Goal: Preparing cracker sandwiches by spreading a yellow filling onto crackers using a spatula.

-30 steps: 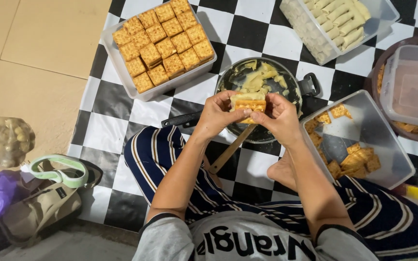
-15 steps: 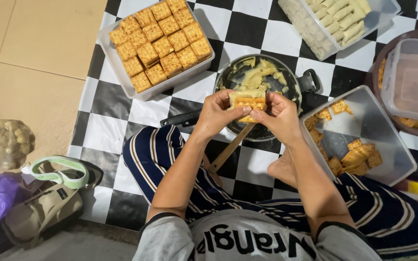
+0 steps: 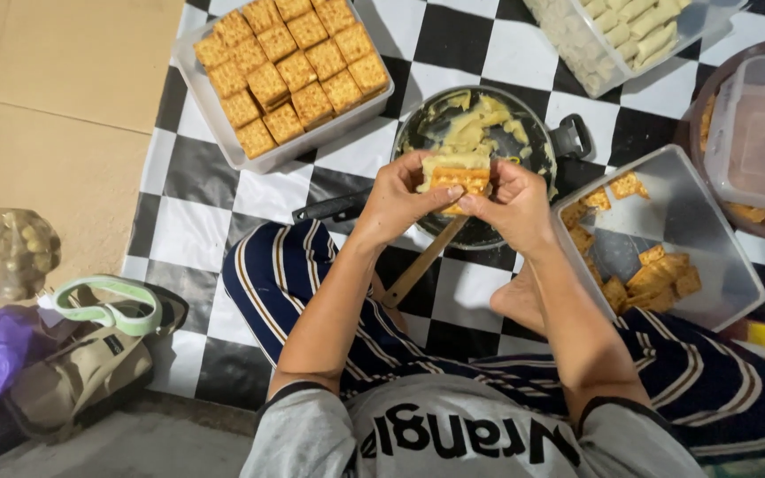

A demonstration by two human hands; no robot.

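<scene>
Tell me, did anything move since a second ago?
Hardly anything. Both hands, the left hand and the right hand, still pinch the same filled cracker above the dark pan, in about the same spot. Nothing was picked up or let go. The wooden spatula still leans at the pan, and the tray of stacked crackers and the other containers lie as before.

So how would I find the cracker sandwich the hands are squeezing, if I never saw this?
Find the round dark pan on the black-and-white checked mat. Just above its near rim, the left hand and right hand pinch one square cracker sandwich. Unlike the plain crackers in the trays, pale yellow filling bulges from its top.
</scene>
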